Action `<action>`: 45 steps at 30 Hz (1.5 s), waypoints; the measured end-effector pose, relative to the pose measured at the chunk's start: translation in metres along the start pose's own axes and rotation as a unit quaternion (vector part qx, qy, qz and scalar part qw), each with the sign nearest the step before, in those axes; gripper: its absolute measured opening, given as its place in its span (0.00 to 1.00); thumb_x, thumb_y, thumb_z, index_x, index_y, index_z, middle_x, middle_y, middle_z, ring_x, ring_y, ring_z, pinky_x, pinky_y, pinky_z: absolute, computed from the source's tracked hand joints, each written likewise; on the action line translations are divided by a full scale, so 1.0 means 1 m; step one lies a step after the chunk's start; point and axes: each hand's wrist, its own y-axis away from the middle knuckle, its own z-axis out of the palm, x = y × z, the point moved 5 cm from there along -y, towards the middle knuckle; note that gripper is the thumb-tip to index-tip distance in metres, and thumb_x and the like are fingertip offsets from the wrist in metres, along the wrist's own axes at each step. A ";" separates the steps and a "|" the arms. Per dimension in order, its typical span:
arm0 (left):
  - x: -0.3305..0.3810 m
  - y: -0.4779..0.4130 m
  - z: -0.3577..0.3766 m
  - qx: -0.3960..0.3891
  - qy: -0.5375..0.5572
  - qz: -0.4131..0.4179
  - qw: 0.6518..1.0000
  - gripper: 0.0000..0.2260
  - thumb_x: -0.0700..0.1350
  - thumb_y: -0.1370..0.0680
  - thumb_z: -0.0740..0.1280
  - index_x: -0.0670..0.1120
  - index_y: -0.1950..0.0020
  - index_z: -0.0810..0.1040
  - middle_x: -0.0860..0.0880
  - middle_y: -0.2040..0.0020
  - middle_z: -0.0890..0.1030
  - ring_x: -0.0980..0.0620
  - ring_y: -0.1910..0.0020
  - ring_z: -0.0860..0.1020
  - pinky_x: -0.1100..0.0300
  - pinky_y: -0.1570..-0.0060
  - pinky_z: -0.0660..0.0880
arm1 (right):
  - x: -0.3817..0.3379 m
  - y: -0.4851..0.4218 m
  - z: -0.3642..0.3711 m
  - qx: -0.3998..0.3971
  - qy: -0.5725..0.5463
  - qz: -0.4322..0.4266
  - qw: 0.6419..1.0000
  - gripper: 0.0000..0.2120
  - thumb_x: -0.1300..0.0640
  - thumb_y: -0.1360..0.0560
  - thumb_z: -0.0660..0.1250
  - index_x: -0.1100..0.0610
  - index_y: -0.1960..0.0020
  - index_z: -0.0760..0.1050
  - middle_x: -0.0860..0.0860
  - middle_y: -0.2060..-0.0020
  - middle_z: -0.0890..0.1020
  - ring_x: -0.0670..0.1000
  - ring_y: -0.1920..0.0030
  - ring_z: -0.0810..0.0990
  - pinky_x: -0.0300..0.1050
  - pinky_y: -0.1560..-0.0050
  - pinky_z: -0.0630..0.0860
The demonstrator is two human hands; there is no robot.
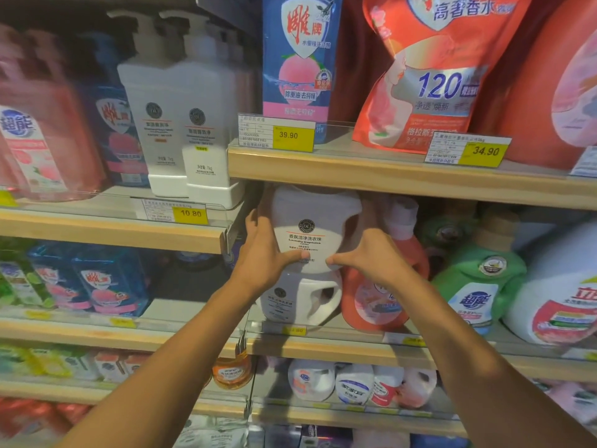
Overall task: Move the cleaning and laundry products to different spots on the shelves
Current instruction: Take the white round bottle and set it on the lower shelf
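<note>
A white laundry-capsule jug point(310, 221) with a handle hole on its right sits stacked on a second, matching white jug point(303, 302) on the middle right shelf. My left hand point(265, 250) grips the upper jug's left side, fingers wrapped round its edge and thumb pressed on the label. My right hand point(368, 257) holds its right side, thumb on the front and fingers behind. The upper jug reaches close under the wooden shelf board point(387, 176) above it.
A red detergent bottle point(381, 286), a green bottle point(478, 279) and a large white jug point(562, 292) stand to the right. White pump bottles point(181, 124) stand upper left; a blue pouch point(300, 59) and a red pouch point(433, 69) above. Blue bottles point(97, 279) sit lower left beside a dark gap point(190, 279).
</note>
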 end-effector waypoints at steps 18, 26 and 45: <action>-0.026 0.001 0.008 0.054 0.020 0.076 0.995 0.31 0.54 0.31 0.78 0.47 0.40 0.63 0.43 0.28 0.61 0.46 0.34 0.69 0.58 0.46 0.67 | 0.003 0.000 0.016 0.089 -0.020 -0.062 0.994 0.28 0.38 0.38 0.79 0.53 0.66 0.62 0.49 0.70 0.68 0.50 0.69 0.64 0.46 0.71 0.59; -0.021 0.000 0.003 0.040 0.057 0.089 0.994 0.46 0.48 0.31 0.79 0.42 0.22 0.54 0.44 0.23 0.58 0.50 0.25 0.60 0.57 0.30 0.61 | 0.005 -0.001 0.020 0.088 -0.036 -0.039 0.995 0.28 0.35 0.40 0.77 0.52 0.65 0.64 0.48 0.69 0.71 0.49 0.69 0.66 0.46 0.71 0.62; -0.013 0.022 0.001 0.063 -0.031 0.068 0.995 0.36 0.47 0.27 0.76 0.47 0.26 0.59 0.44 0.23 0.56 0.40 0.29 0.66 0.42 0.37 0.72 | -0.005 0.033 0.018 0.158 -0.030 -0.108 0.981 0.30 0.45 0.30 0.77 0.44 0.37 0.62 0.48 0.55 0.69 0.55 0.55 0.74 0.48 0.61 0.67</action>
